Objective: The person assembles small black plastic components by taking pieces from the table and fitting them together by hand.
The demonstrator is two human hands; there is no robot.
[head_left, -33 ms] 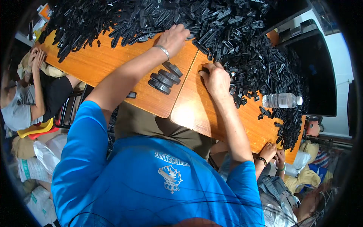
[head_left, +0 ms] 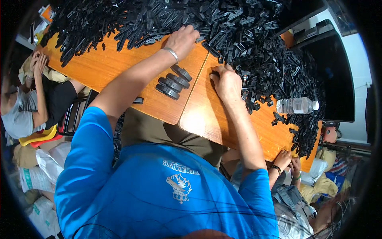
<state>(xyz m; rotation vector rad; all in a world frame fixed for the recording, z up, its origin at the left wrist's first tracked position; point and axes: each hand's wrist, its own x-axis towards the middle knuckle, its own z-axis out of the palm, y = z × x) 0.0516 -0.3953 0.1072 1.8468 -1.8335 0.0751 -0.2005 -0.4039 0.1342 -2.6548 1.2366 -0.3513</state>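
On table (head_left: 95,65), black parts (head_left: 254,44), bottle (head_left: 295,105) lying

I see a person in a blue shirt (head_left: 139,187) at a wooden surface (head_left: 103,65), left hand (head_left: 182,41) at the near edge of a heap of black plastic parts (head_left: 254,44), right hand (head_left: 227,83) beside it, fingers curled. Four dark rounded pieces (head_left: 171,85) sit close together between the forearms. A clear bottle (head_left: 295,106) is over on the right, by the parts.
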